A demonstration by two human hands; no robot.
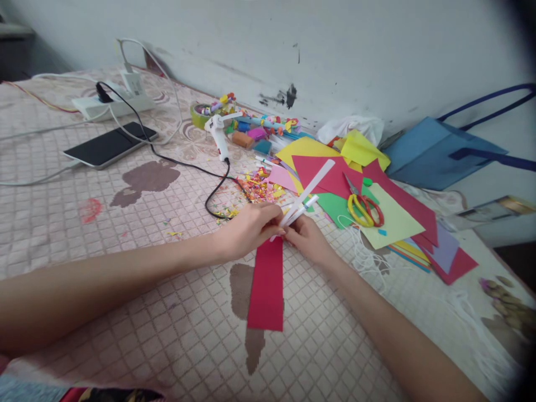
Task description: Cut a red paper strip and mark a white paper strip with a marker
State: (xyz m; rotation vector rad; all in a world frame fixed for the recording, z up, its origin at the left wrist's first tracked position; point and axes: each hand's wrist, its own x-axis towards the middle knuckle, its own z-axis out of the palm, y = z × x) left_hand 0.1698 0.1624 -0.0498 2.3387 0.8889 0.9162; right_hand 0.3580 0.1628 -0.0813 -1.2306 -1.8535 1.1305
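Left hand (253,230) and right hand (309,240) pinch white sticks (312,183); the red strip (268,287) runs lengthwise from them toward the bench's (188,329) near edge.

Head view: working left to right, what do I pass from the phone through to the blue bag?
Phone → white glue gun → red strip → right hand → scissors → blue bag.

Cool, diffuse, fairly muted light spreads evenly across the tablecloth (188,329) and pale wall (234,33), leaving only soft shadows; its source cannot be told. Dark vignetting eats into the right-hand corners, wide-angle distortion stretches the forearms (125,273), and a brownish cluster (508,304) at far right blurs.
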